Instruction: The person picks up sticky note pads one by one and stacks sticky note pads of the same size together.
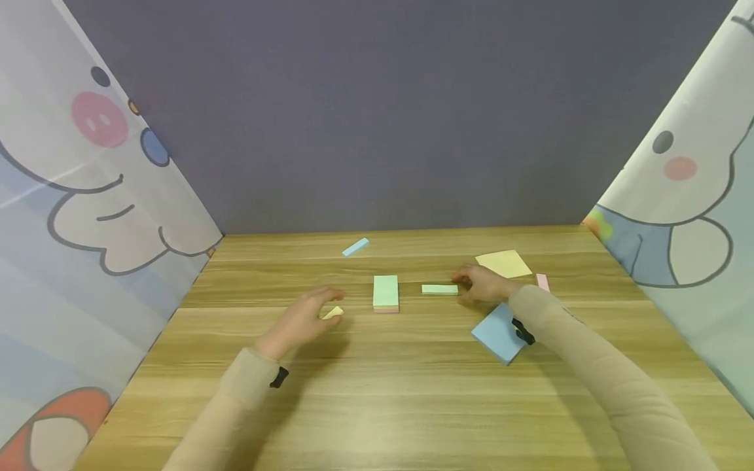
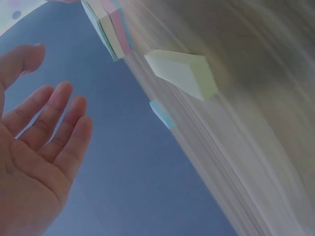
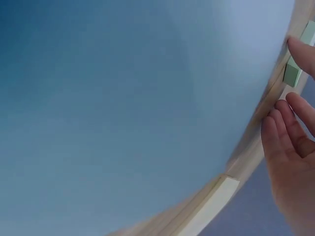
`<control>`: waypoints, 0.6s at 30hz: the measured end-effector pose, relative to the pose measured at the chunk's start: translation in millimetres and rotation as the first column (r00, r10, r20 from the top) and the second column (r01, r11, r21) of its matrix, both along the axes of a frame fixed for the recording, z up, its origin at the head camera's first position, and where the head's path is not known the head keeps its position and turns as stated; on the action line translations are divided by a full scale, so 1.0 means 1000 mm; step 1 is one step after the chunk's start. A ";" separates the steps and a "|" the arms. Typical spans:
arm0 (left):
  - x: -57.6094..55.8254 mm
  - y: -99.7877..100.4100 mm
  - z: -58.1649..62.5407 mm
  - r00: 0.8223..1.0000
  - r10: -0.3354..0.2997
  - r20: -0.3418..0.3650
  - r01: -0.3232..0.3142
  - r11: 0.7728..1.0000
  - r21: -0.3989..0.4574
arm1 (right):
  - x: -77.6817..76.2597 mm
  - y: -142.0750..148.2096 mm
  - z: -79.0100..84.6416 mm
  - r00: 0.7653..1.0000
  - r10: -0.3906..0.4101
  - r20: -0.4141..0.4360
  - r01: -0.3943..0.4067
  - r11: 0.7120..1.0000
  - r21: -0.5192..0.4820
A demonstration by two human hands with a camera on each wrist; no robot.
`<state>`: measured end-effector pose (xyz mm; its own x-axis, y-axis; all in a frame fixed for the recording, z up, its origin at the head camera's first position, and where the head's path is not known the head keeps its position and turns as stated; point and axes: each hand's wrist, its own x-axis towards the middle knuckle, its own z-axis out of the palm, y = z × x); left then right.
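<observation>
My left hand (image 1: 299, 320) hovers over the table beside a small pale yellow sticky note pad (image 1: 333, 313), thumb and fingers apart. In the left wrist view its fingers (image 2: 63, 123) are loosely extended, with the yellow pad away from them. My right hand (image 1: 484, 284) is at the right end of a narrow light green sticky note pad (image 1: 439, 289). The right wrist view shows its thumb and fingers spread on either side of the green pad's end. Between the hands sits a stack of sticky note pads (image 1: 385, 292), green on top with pink below.
A blue square pad (image 1: 496, 335) lies below my right wrist, partly hidden by it. Behind that hand are a large yellow pad (image 1: 508, 263) and a narrow pink pad (image 1: 542, 282). A light blue strip pad (image 1: 356, 246) lies near the grey back panel (image 1: 400, 131).
</observation>
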<state>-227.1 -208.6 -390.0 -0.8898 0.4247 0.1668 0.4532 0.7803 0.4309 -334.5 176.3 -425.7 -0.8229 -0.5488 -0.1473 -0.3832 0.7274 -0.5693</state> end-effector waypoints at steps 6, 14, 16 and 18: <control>0.004 -0.004 0.001 1.000 0.029 0.007 -0.029 0.999 -0.023 | -0.004 -0.003 -0.001 0.999 0.036 -0.006 -0.036 0.999 0.004; 0.009 -0.009 -0.001 0.997 0.047 0.065 -0.043 0.997 -0.063 | -0.007 -0.007 -0.001 0.995 0.077 -0.059 -0.075 0.997 0.026; 0.010 -0.011 -0.003 0.995 0.056 0.083 -0.050 0.996 -0.073 | -0.007 -0.008 -0.001 0.994 0.083 -0.068 -0.082 0.996 0.023; 0.011 -0.013 -0.004 0.993 0.068 0.098 -0.059 0.995 -0.084 | -0.007 -0.008 -0.001 0.993 0.092 -0.078 -0.090 0.996 0.023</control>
<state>-216.0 -221.4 -394.1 -0.9260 0.3752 0.0425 0.3591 0.8402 0.4063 -341.6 168.7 -426.9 -0.7790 -0.6197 -0.0952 -0.4914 0.6978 -0.5212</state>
